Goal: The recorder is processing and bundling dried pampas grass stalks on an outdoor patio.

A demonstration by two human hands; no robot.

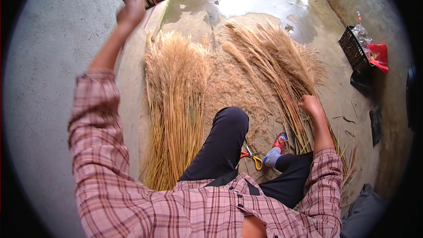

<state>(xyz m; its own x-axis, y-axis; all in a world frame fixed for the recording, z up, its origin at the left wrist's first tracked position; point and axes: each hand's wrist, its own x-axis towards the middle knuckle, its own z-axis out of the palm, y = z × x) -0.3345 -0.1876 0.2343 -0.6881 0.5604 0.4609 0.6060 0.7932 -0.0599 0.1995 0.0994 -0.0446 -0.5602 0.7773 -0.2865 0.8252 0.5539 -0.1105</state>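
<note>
My left hand is raised at the upper left, blurred, above the raised ledge. Its fingers look curled closed, and nothing shows in them. Lower at the right, my right hand has its fingers curled at the stalks of the right pile of plumed reed grass; whether it grips any is hidden. A second, thicker pile of plumed reed grass lies lengthwise on the left, stalks towards me. Between my legs, a pair of pliers or cutters with one red and one yellow handle lies open on the floor.
Loose plume fluff covers the concrete between the piles. A black plastic crate with plastic bags and a red packet stands by the right wall. Beyond the piles the floor is wet. A doorway is at the upper left.
</note>
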